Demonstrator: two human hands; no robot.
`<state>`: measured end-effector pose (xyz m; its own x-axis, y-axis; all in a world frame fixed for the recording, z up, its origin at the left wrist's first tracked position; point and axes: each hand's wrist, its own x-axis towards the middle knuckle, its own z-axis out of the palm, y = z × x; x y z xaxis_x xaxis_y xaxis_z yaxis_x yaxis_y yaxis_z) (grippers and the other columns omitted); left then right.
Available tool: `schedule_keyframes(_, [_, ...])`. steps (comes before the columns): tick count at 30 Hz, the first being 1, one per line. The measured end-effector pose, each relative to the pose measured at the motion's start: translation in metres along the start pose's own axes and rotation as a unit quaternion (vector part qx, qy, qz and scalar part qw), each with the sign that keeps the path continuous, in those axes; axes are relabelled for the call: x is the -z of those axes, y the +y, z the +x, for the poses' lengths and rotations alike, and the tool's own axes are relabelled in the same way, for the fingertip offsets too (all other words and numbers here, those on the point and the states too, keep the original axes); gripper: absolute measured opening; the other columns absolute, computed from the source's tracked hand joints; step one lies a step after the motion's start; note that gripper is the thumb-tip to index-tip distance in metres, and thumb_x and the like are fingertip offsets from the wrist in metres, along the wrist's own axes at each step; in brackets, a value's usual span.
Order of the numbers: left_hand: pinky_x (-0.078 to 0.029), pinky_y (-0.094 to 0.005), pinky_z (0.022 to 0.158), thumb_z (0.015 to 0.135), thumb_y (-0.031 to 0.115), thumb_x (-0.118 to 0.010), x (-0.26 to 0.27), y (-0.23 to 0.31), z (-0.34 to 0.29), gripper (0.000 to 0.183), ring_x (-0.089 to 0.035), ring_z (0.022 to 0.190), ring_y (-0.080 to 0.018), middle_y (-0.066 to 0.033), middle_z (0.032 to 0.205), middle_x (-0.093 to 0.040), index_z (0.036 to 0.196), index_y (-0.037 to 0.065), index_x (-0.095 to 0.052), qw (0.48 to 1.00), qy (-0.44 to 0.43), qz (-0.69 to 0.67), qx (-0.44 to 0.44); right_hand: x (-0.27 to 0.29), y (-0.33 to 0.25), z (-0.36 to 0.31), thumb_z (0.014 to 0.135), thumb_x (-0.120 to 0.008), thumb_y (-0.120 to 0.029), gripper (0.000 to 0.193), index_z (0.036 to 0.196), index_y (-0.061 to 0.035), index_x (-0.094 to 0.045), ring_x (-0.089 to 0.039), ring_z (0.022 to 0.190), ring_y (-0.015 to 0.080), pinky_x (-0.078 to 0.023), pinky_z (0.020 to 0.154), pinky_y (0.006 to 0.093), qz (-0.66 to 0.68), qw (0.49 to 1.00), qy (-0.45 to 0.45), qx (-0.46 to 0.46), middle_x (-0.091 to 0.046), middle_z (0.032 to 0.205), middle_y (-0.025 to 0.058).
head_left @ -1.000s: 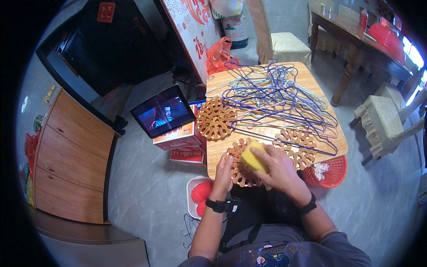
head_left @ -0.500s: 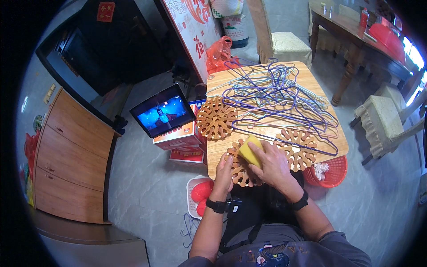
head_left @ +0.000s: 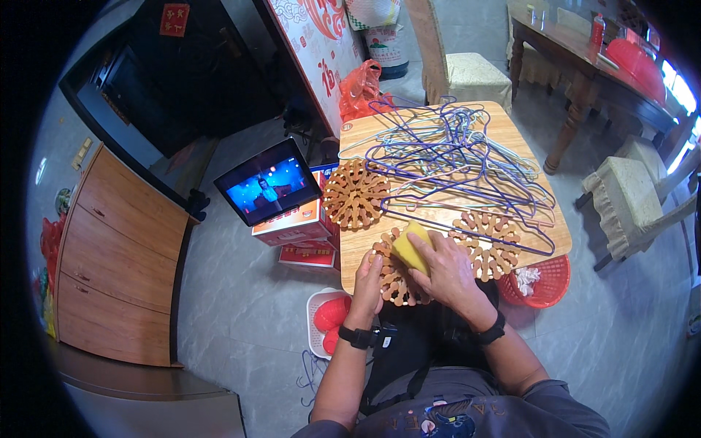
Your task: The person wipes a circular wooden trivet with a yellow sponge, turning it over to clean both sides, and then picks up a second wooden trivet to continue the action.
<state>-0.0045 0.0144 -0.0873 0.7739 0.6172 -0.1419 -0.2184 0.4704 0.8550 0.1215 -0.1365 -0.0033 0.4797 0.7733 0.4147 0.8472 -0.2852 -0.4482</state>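
My left hand (head_left: 368,283) grips the left edge of a round brown wooden trivet (head_left: 394,283) at the near edge of the small wooden table (head_left: 356,252). In my right hand (head_left: 448,271) is a yellow sponge (head_left: 412,248), pressed on the trivet's upper face. My fingers and the sponge hide part of that trivet. Another round trivet (head_left: 355,194) lies farther back on the left. A third trivet (head_left: 485,244) lies right of my right hand, partly under a purple hanger. A tangled heap of purple and pale wire hangers (head_left: 460,160) spreads over the far part of the table.
Left of the table a tablet (head_left: 268,182) showing a video stands on red and white boxes (head_left: 292,223). A white basket (head_left: 315,343) with red things sits at lower left. A red basket (head_left: 558,283) stands by the right table edge. Covered chairs (head_left: 628,197) are farther right.
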Motion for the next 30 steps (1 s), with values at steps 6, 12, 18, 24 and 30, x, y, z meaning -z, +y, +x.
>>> schedule_keyframes(6, [-0.055,-0.0401,0.101,0.111,0.030,-0.047,0.0009,-0.0001,0.0006,0.040,-0.063,0.118,-0.0244,-0.0125,0.133,-0.060,0.142,0.005,-0.047,1.000,-0.001,0.012,0.000,-0.0006,0.0001,0.0006,0.079,-0.074,-0.027,0.053,0.129,-0.0135,-0.065,-0.062,0.102,0.0368,-0.052,0.085,0.0497,0.002,1.000,0.004,0.001,-0.061,0.114,0.0162])
schedule_keyframes(12, [-0.054,-0.0406,0.101,0.111,0.030,-0.046,0.0021,-0.0005,0.0015,0.040,-0.063,0.120,-0.0248,-0.0126,0.134,-0.059,0.142,0.005,-0.046,1.000,-0.010,0.014,0.000,-0.0022,0.0018,0.0005,0.079,-0.074,-0.027,0.052,0.128,-0.0132,-0.065,-0.062,0.101,0.0367,-0.052,0.084,0.0496,0.002,1.000,0.008,0.006,-0.060,0.113,0.0164])
schedule_keyframes(18, [-0.054,-0.0409,0.102,0.110,0.029,-0.047,0.0011,0.0014,0.0006,0.040,-0.062,0.120,-0.0250,-0.0123,0.135,-0.058,0.143,0.005,-0.046,1.000,0.009,0.019,0.019,-0.0033,0.0024,0.0006,0.078,-0.073,-0.027,0.052,0.127,-0.0126,-0.066,-0.062,0.100,0.0366,-0.051,0.082,0.0491,0.004,1.000,0.013,0.008,-0.061,0.110,0.0164])
schedule_keyframes(24, [-0.055,-0.0405,0.100,0.110,0.028,-0.049,0.0027,0.0006,0.0005,0.039,-0.063,0.118,-0.0245,-0.0120,0.133,-0.059,0.142,0.006,-0.047,0.999,0.012,0.018,0.024,-0.0033,0.0022,0.0005,0.079,-0.073,-0.027,0.051,0.127,-0.0125,-0.066,-0.062,0.098,0.0364,-0.051,0.081,0.0489,0.003,1.000,0.016,0.011,-0.061,0.108,0.0161])
schedule_keyframes(30, [-0.056,-0.0397,0.098,0.110,0.027,-0.049,-0.0025,0.0025,-0.0008,0.038,-0.064,0.116,-0.0243,-0.0117,0.132,-0.060,0.141,0.006,-0.048,1.000,0.013,0.012,0.010,-0.0032,0.0023,0.0005,0.080,-0.073,-0.027,0.050,0.127,-0.0126,-0.066,-0.062,0.098,0.0363,-0.051,0.081,0.0489,0.005,1.000,0.017,0.011,-0.062,0.108,0.0161])
